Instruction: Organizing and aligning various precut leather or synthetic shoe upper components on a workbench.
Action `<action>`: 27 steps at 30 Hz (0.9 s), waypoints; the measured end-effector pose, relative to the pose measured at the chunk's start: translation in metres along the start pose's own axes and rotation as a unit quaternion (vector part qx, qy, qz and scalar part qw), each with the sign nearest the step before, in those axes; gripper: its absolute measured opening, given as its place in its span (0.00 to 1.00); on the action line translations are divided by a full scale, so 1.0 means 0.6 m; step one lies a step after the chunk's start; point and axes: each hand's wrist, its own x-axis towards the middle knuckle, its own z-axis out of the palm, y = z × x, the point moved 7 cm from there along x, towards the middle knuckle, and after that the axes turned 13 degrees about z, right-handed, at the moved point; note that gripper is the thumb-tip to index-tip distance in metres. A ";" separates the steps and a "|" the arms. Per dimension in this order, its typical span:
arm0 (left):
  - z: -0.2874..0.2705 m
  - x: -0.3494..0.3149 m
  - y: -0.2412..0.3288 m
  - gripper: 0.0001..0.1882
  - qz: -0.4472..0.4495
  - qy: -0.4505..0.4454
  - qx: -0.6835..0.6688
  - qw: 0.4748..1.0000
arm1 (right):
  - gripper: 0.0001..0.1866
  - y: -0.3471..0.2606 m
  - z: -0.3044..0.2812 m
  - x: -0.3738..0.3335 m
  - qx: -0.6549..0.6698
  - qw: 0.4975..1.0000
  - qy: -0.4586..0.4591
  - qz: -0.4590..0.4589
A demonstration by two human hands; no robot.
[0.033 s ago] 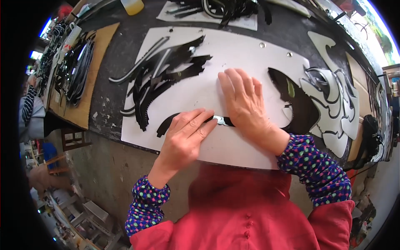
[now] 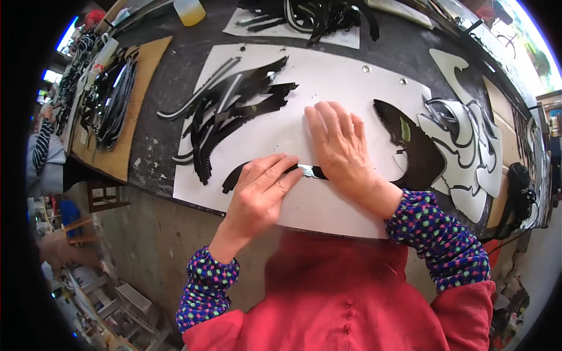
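Note:
A curved black strip [image 2: 233, 177] lies on a white sheet [image 2: 333, 207] in front of me. My left hand [image 2: 260, 190] is closed over its left part, fingers pointing right, with the strip coming out at both sides. My right hand [image 2: 342, 143] rests flat across the strip further right, fingers stretched out and close together, pointing away from me. Between the hands a short length shows, with a pale shiny patch [image 2: 307, 170] on it. The strip's middle under my hands is hidden. Right of my right hand lies a broad curved black piece [image 2: 424, 161] with a toothed edge.
Several black strips and toothed pieces [image 2: 234, 108] lie on the sheet's left. White pieces with black edging [image 2: 468, 149] are piled at right. Cardboard [image 2: 149, 76] with dark strips is at far left. A cup of yellow liquid [image 2: 190, 11] and more black strips [image 2: 322, 20] stand farther back.
Both hands keep their places on the strip. The view has shifted slightly, so the sheet's far part appears a little lower.

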 end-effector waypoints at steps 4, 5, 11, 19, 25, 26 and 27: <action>-0.004 -0.003 0.002 0.13 0.023 0.044 0.040 0.998 | 0.24 0.043 -0.001 0.000 0.188 0.980 -0.013 0.065; -0.009 -0.009 0.010 0.13 0.029 0.047 0.061 0.997 | 0.22 0.072 -0.003 0.002 0.319 0.941 -0.024 0.110; -0.015 -0.016 0.081 0.12 -0.019 0.102 0.071 0.992 | 0.15 0.154 -0.119 -0.040 0.135 0.980 0.029 0.143; -0.012 0.031 0.124 0.12 -0.008 0.138 -0.013 0.990 | 0.30 0.004 0.018 -0.001 0.048 0.998 0.021 -0.029; 0.004 0.053 0.122 0.13 -0.022 0.155 -0.018 0.987 | 0.28 0.018 0.027 -0.005 0.024 0.999 0.022 -0.031; 0.006 0.063 0.121 0.12 -0.030 0.156 -0.020 0.987 | 0.26 0.036 0.023 0.002 0.117 0.993 0.006 0.010; 0.011 0.069 0.127 0.12 -0.022 0.150 -0.031 0.988 | 0.24 0.059 0.019 0.008 0.210 0.977 -0.009 0.047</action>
